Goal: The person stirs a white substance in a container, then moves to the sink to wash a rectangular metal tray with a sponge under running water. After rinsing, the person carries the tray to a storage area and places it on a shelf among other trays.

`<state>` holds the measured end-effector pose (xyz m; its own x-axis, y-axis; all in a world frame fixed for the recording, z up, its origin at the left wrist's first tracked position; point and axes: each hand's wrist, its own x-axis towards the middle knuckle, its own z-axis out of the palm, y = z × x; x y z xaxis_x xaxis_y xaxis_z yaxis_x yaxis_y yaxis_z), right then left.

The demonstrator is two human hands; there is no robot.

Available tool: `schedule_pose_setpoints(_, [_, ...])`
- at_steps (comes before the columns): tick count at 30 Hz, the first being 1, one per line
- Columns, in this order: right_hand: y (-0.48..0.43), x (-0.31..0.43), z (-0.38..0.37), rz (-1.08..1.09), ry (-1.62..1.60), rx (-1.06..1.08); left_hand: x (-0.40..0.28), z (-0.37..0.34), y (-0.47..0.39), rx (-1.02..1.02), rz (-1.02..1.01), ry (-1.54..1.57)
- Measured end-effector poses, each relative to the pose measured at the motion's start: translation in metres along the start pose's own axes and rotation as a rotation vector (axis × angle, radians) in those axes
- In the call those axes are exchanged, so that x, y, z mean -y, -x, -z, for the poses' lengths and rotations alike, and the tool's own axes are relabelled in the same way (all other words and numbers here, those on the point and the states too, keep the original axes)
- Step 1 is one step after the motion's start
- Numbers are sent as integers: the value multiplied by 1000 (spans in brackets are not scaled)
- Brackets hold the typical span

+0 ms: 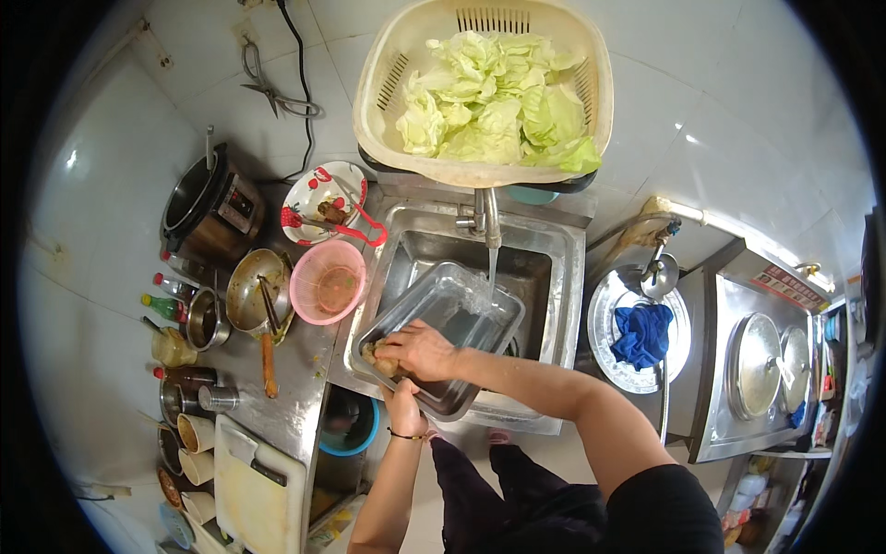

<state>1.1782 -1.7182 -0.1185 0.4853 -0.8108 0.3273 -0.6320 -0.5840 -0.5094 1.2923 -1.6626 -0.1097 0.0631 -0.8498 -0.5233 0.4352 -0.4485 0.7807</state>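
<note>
A rectangular stainless-steel tray [443,395] rests tilted across the metal sink [567,325], its lower left end over the near rim. My left hand [405,410] grips the tray's near edge from outside. Inside the tray, my right hand [419,350] presses a pale tan scrubbing pad or cloth [382,359] into the left end; the fingers partly cover it. From the faucet [492,228], running water [493,273] falls onto the tray's far right end and splashes there.
Above the faucet sits a cream plastic basket [384,149] of lettuce leaves [491,104]. Left on the counter are a pink strainer [329,282], a frying pan [242,298], a patterned bowl [294,197] and a cutting board [256,505] with a cleaver [266,473]. A blue cloth [642,336] lies right.
</note>
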Motion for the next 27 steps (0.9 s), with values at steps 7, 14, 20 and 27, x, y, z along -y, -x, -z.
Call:
schedule_pose_setpoints(7, [23, -101, 31, -460, 538, 171, -26, -6, 29, 44, -194, -18])
schedule_pose_setpoints(14, [66, -98, 12, -618, 577, 458, -10, 4, -1, 39, -266, -46])
schedule_pose_setpoints(20, [66, -7, 20, -510, 220, 371, 1, -5, -11, 50, -361, -9])
schedule_pose_setpoints(27, [61, 28, 2, -279, -109, 90, -1, -1, -7, 6, -290, 63])
